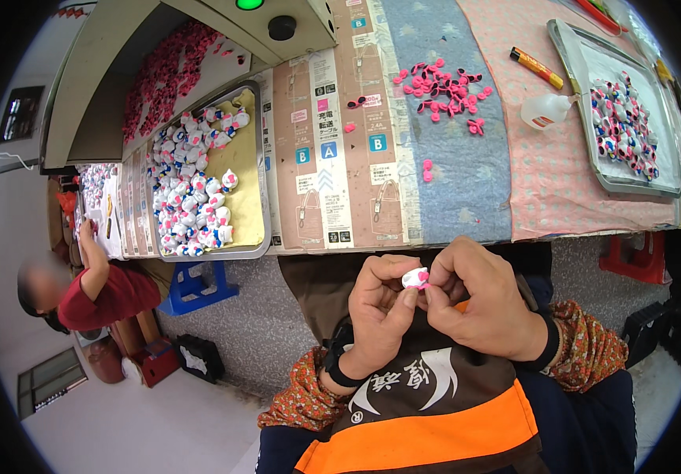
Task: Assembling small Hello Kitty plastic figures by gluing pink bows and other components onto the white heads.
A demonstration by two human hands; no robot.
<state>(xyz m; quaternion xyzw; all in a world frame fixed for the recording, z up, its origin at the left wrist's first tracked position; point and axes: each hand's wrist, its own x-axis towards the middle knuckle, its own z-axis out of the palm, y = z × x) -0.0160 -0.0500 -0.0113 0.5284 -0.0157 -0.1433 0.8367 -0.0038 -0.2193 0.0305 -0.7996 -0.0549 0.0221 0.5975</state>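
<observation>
My left hand (382, 306) pinches a small white toy head (414, 278) between thumb and fingers, above my lap just off the table's front edge. A bright pink piece (424, 284) sits against the head's right side. Fingers and thumb of my right hand (484, 304) close on that pink piece from the right; its exact shape is partly hidden by the fingertips. Several pink toy sunglasses (447, 91) with dark lenses lie heaped on the blue cloth (467, 178) beyond my hands, with a few loose ones nearer.
A metal tray (260, 197) of white toy heads stands left, beside a machine (297, 24) with pink pieces inside. On the right are a white bottle (544, 110), a yellow-red tube (537, 68) and another tray (632, 187) of decorated pieces. Another person (115, 284) works at left.
</observation>
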